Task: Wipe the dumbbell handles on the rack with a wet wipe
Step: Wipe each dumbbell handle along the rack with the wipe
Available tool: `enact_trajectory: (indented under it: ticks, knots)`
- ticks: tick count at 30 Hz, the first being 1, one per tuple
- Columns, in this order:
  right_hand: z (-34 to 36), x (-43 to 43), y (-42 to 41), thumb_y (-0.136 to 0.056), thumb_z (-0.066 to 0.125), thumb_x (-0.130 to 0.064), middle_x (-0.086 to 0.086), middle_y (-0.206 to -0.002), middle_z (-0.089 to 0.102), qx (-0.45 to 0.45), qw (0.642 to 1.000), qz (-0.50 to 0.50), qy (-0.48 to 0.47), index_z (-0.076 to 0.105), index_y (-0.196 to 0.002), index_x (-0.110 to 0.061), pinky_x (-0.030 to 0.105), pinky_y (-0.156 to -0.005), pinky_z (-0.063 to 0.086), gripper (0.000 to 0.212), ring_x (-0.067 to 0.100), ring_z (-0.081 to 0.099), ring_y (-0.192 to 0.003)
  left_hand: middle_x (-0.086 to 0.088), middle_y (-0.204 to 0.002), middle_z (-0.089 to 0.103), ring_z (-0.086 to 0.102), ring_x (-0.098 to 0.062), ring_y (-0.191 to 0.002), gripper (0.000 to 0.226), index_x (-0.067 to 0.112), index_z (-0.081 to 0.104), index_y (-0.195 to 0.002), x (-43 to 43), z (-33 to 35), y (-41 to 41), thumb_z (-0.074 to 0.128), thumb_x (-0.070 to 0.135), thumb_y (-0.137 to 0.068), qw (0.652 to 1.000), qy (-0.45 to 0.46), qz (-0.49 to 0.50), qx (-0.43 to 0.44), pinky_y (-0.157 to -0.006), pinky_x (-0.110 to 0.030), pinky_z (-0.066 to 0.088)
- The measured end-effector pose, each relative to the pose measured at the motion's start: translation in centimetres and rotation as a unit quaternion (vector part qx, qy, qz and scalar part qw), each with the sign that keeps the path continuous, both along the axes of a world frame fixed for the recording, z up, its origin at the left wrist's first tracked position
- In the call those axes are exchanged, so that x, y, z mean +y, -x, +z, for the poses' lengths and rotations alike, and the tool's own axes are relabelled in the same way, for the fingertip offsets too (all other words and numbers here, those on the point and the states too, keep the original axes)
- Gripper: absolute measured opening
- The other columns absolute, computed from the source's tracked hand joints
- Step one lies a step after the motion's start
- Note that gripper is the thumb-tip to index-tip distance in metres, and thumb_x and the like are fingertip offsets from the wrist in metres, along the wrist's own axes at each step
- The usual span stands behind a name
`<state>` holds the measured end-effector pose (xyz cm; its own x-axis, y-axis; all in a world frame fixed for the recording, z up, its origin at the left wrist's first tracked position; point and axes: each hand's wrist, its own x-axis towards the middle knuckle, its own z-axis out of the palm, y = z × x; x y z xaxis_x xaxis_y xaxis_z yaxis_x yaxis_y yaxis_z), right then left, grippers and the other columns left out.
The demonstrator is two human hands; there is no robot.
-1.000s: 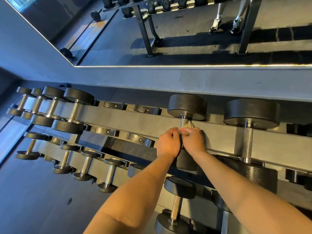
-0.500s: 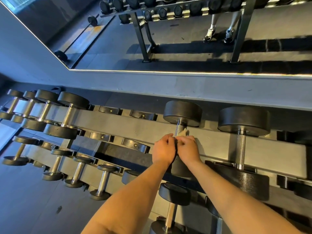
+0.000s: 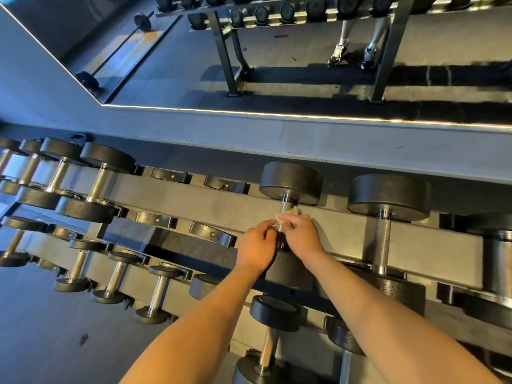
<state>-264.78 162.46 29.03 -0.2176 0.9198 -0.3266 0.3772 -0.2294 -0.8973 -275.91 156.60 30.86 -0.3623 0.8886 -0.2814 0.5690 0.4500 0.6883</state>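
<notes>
Both your forearms reached forward, and your hands met side by side over the upper tier of the rack (image 3: pixel 194 209). Your right hand (image 3: pixel 302 235) lay knuckles-up. Its fingers were curled, pinching the pale wet wipe (image 3: pixel 288 214) against the knurled handle (image 3: pixel 284 207) of the dumbbell (image 3: pixel 291 182), just below its far head. Your left hand (image 3: pixel 257 245) sat beside it, fingers curled round the same handle from the left.
</notes>
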Motion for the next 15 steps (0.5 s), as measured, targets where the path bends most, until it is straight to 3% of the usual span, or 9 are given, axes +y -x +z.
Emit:
enact_trajectory:
  ticks: [4,9,13,15]
  knots:
    - [-0.8,-1.6,-0.5,-0.101,0.054,-0.014,0.004,-0.126,0.056,-0.030,0.997,0.064,0.013,0.072,-0.123,-0.022,0.021,-0.098,0.040,0.030,0.015,0.056,-0.110,0.002,-0.119,0.067,0.053,-0.009,-0.108,0.035,0.027,0.068,-0.118,-1.8,-0.8,-0.5,0.036,0.030,-0.105,0.997,-0.034,0.012,0.065,-0.096,-0.028,0.042]
    - [0.9,1.7,-0.1,-0.104,0.049,-0.017,0.000,-0.132,0.041,-0.006,0.999,0.031,-0.003,0.059,-0.138,-0.024,0.012,-0.081,0.040,0.036,0.011,0.049,-0.108,0.002,-0.130,0.063,0.048,-0.009,-0.116,0.034,0.025,0.065,-0.125,-1.6,-0.6,-0.1,0.037,0.025,-0.107,0.998,-0.019,0.015,0.055,-0.097,-0.023,0.032]
    - [0.9,2.5,0.6,-0.103,0.051,-0.018,0.004,-0.136,0.046,0.027,0.999,0.001,0.044,0.066,-0.130,-0.024,0.018,-0.081,0.046,0.032,0.017,0.054,-0.112,0.001,-0.135,0.061,0.049,-0.009,-0.119,0.036,0.024,0.062,-0.132,-1.7,-0.9,0.4,0.035,0.027,-0.108,0.999,-0.010,0.023,0.030,-0.101,-0.023,0.032]
    - [0.3,1.0,0.3,-0.102,0.052,-0.018,0.004,-0.136,0.050,0.005,0.999,0.022,0.044,0.070,-0.125,-0.026,0.021,-0.090,0.048,0.030,0.016,0.054,-0.114,0.001,-0.137,0.060,0.051,-0.013,-0.124,0.038,0.024,0.062,-0.135,-1.7,-1.0,0.3,0.035,0.029,-0.108,0.999,-0.010,0.027,0.036,-0.102,-0.025,0.033]
